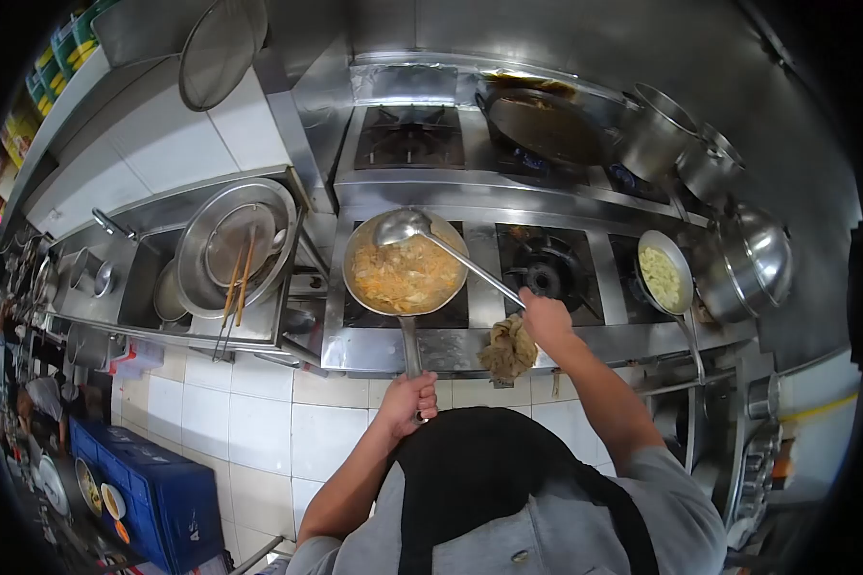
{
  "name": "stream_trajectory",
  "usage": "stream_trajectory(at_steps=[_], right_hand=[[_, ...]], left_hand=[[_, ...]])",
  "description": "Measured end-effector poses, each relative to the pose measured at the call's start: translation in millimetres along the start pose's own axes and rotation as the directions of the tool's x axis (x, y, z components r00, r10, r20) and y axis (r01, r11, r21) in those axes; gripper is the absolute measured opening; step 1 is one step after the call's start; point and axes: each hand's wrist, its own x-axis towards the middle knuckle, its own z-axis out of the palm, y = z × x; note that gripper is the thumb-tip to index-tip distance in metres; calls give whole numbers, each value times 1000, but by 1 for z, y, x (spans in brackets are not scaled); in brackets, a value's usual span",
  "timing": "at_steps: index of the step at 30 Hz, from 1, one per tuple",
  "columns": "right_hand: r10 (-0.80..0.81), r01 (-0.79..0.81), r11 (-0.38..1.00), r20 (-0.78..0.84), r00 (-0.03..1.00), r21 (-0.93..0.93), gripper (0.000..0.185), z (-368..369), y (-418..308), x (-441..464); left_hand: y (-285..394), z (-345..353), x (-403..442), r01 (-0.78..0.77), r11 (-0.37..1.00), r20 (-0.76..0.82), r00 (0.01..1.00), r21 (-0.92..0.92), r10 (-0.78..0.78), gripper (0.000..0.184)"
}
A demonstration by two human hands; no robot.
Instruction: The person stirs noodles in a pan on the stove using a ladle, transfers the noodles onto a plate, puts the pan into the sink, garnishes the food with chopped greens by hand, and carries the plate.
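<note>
My left hand (408, 403) is wrapped round the handle of a frying pan (410, 345) that sits on the front left burner. Orange-yellow food in sauce (403, 278) fills the pan. In my right hand (545, 319) is the long handle of a metal ladle (403, 227), its bowl over the far rim of the pan. A crumpled brown cloth (508, 349) lies at the stove's front edge, just below my right hand.
A smaller pan (683, 251) with pale green pieces sits on the right burner, beside stacked metal pots (753, 264). Behind stand a large dark wok (542, 125) and a tall pot (657, 129). At left, a steel basin (259, 196) holds a strainer and chopsticks (243, 278).
</note>
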Motion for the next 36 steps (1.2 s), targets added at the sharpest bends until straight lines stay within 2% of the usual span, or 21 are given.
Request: stream_trajectory(at_steps=[3,5,8,15,17,18,19,20,21,23,24,25,26,27,28,29,30,31,33,35,36], right_hand=[[84,-84,996,14,996,-8,21,23,9,0],[119,-146,968,139,983,205,24,29,4,-37],[190,-230,925,156,969,302,21,13,-12,-69],[260,-284,903,116,959,322,20,2,1,-85],[201,-246,901,158,967,357,24,3,4,-93],[229,-264,887,137,964,379,24,7,3,-96],[213,-274,872,191,958,405,22,13,5,-100],[198,-287,856,240,950,431,20,20,8,-105],[176,-241,865,183,967,440,17,33,11,-110],[190,-277,829,221,956,486,18,41,10,-112],[203,-279,823,203,958,495,18,32,5,-110],[196,-340,760,303,933,554,19,19,-1,-110],[173,-403,688,403,899,603,21,12,-4,-111],[179,-403,677,393,902,616,21,18,-1,-111],[125,-332,678,342,931,656,21,28,6,-111],[74,-260,674,287,955,691,21,35,9,-112],[85,-261,661,275,958,703,21,31,8,-114],[95,-280,665,294,951,693,22,23,6,-115],[128,-304,650,295,947,696,22,30,12,-116],[38,-100,721,105,994,686,22,59,26,-114],[56,-104,713,91,994,693,22,54,26,-116]], left_hand=[[2,5,-4,-32,999,-52,998,2,33,21],[1,4,-4,-58,998,-46,997,9,59,20],[5,4,-6,-38,999,-46,998,5,38,20],[6,3,-1,-41,994,-48,998,106,46,31],[3,-5,2,-11,998,-15,1000,60,12,33],[2,-24,10,0,998,100,995,66,-7,32],[4,-22,5,12,994,114,993,109,-25,32],[6,-18,0,-10,998,65,998,59,6,32],[6,-14,-2,-38,999,18,999,5,38,36],[9,-32,-9,-79,985,-47,995,153,87,42],[4,-72,2,-68,963,-145,983,262,109,43],[-4,-122,19,-49,930,-242,959,365,146,45],[-10,-157,17,11,876,-320,933,482,165,42],[-18,-189,11,81,807,-394,898,585,195,40],[-27,-220,3,204,664,-448,867,720,219,28],[-33,-249,-15,250,-255,-186,950,934,249,26],[-49,-274,-33,175,-582,-70,978,794,198,26],[-67,-288,-51,198,-604,-74,972,772,224,26],[-89,-297,-75,301,-467,-153,932,832,328,26],[-97,-293,-80,331,-429,-172,913,841,369,27],[-97,-294,-79,332,-439,-162,910,835,381,27]])
